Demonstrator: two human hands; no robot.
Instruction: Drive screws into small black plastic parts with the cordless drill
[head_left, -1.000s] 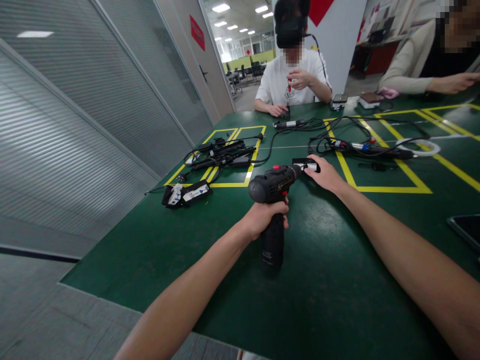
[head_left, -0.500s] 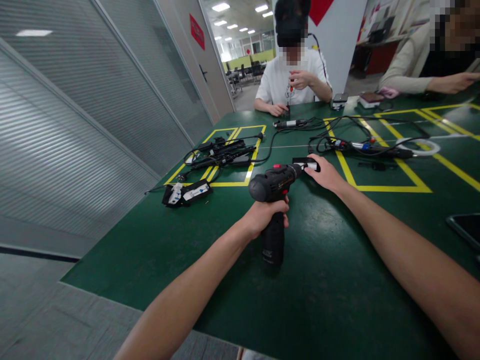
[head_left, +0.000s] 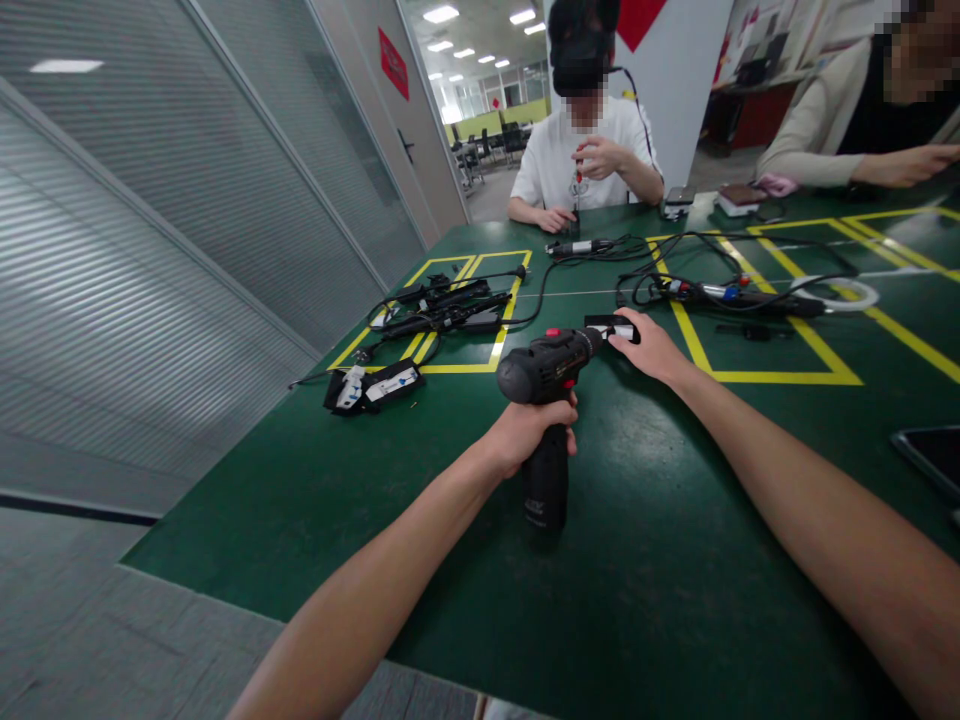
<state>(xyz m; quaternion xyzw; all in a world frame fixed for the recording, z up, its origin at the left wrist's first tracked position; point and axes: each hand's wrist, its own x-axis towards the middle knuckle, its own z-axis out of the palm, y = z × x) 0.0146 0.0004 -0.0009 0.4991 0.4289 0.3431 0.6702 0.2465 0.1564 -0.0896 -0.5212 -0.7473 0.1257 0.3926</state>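
Observation:
My left hand (head_left: pixel 525 435) is wrapped round the grip of a black cordless drill (head_left: pixel 546 368) with red details. Its chuck points forward and right, up against a small black-and-white box-shaped part (head_left: pixel 613 328) on the table. My right hand (head_left: pixel 646 345) grips the right side of that part, thumb in front and fingers over the top. The drill's chuck and my fingers hide much of the part, and the bit's tip cannot be made out. To the left lie opened black cases with white insides (head_left: pixel 394 383), and a tiny brass-coloured piece (head_left: pixel 413 405) beside them.
Black cabled tools (head_left: pixel 450 308) lie in a yellow-taped area on the left of the green table (head_left: pixel 315 530). More tools with cables (head_left: pixel 727 295) lie at the right. A phone-like device (head_left: pixel 930 455) rests at the right edge. Two people sit across the table.
Almost nothing differs. Both hands, the drill and the small part keep their places; the person opposite shifts a raised hand slightly.

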